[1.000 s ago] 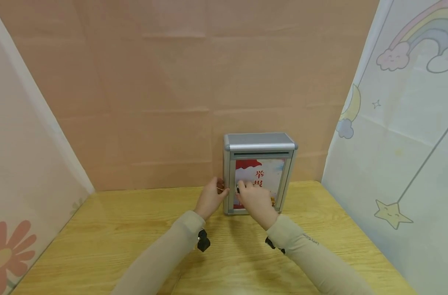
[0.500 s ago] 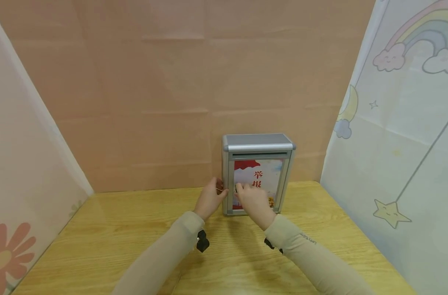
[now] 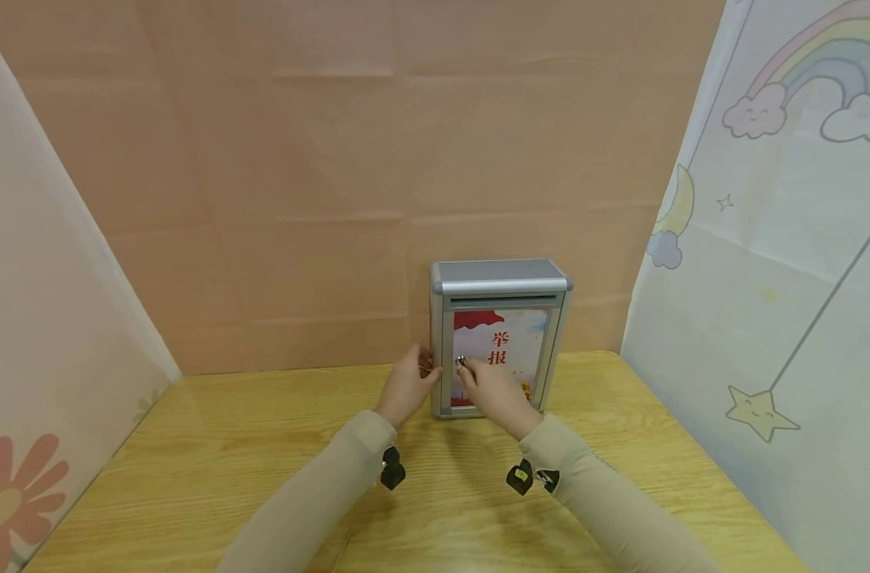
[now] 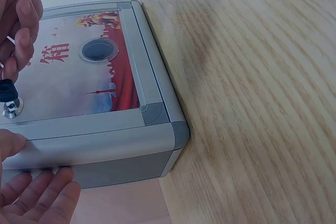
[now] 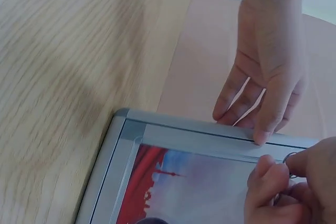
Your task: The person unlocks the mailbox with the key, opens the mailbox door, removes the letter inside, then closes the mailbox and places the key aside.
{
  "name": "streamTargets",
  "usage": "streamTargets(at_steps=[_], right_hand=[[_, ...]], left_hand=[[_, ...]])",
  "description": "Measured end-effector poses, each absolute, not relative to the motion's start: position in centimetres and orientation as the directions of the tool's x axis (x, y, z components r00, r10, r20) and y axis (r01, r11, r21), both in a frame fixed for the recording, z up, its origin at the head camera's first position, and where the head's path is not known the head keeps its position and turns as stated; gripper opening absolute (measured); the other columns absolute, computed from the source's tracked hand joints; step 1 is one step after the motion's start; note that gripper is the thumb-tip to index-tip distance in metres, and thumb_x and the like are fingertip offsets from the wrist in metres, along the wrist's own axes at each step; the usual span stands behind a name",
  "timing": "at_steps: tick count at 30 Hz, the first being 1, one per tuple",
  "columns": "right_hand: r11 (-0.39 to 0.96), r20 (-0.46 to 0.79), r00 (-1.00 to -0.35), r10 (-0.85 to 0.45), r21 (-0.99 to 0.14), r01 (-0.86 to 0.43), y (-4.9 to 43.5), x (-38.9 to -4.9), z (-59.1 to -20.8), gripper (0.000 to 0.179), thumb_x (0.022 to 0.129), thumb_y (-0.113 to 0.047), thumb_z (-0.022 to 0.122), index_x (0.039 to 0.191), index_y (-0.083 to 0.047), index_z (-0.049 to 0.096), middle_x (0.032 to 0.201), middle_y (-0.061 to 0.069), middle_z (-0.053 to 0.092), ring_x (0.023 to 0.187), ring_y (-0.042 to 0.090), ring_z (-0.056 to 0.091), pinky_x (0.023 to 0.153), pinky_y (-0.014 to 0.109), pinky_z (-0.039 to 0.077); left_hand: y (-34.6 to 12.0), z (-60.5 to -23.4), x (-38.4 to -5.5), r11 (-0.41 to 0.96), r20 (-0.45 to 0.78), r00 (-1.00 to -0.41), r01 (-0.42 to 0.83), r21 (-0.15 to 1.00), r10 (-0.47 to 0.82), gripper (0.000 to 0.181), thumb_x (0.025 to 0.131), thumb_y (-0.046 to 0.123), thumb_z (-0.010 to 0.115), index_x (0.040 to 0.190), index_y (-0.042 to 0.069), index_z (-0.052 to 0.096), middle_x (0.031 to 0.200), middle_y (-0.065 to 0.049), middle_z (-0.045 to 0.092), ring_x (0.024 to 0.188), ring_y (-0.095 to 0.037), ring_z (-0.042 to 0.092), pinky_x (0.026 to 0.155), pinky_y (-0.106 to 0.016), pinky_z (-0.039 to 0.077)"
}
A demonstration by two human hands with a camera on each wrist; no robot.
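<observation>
Changes against the frame of half a second ago: right hand [image 3: 493,388] rolled over at the wrist, silver metal now showing at its fingertips; black wrist device [image 3: 520,476] below it swung into fuller view, yellow mark exposed; dark lettering on the right sleeve [image 3: 614,493] turned almost out of sight. Left hand [image 3: 408,385] and box, unchanged in place.

Box [image 3: 502,274]: one, silver-grey, metal-framed, rounded edges, grey corner pieces. Stands upright on the far part of the wood-grained desk [image 3: 263,477], right of centre, before the peach backdrop [image 3: 277,199]. Narrow slot [image 3: 504,300] across the upper front. Printed front panel [image 4: 58,90]: red drapery, red Chinese characters, pale ground, city outline, round dark-centred opening [image 4: 98,50] in the lower portion. Door appears closed.

Lock [image 4: 12,109]: round, silver, near the left edge of the front; black-headed key [image 4: 7,91] stands in it.

Right hand: reaches in from the near right, fingers curled, thumb and fingers together on a thin metal ring [image 5: 286,157] at the lock; exact contact with the key partly hidden.

Left hand: at the left side of the box, thumb and fingers apart, thumb on the front edge, fingers loosely extended against the side wall, touching.

Forearms: both in beige sleeves, converging from the near left and near right.
</observation>
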State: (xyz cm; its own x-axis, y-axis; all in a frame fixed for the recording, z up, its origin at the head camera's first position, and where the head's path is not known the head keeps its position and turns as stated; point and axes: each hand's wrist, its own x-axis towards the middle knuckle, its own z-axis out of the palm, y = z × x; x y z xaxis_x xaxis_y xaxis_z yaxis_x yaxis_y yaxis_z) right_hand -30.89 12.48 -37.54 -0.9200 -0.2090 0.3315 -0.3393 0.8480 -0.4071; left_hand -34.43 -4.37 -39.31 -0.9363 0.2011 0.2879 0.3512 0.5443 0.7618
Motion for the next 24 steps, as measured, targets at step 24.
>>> streamTargets(at_steps=[24], right_hand=[[0.858, 0.335, -0.919, -0.207, -0.389, -0.335, 12.58, -30.83, -37.66, 0.033, 0.103, -0.028, 0.047, 0.073, -0.015, 0.050, 0.057, -0.003, 0.045, 0.043, 0.009, 0.038, 0.042, 0.023, 0.031]], left_hand=[[-4.87, -39.28, -34.56, 0.530, 0.299, -0.924, 0.381, 0.758, 0.237, 0.021, 0.096, 0.024, 0.062, 0.109, 0.009, 0.054, 0.098, -0.004, 0.064, 0.086, -0.016, 0.062, 0.074, -0.030, 0.055]])
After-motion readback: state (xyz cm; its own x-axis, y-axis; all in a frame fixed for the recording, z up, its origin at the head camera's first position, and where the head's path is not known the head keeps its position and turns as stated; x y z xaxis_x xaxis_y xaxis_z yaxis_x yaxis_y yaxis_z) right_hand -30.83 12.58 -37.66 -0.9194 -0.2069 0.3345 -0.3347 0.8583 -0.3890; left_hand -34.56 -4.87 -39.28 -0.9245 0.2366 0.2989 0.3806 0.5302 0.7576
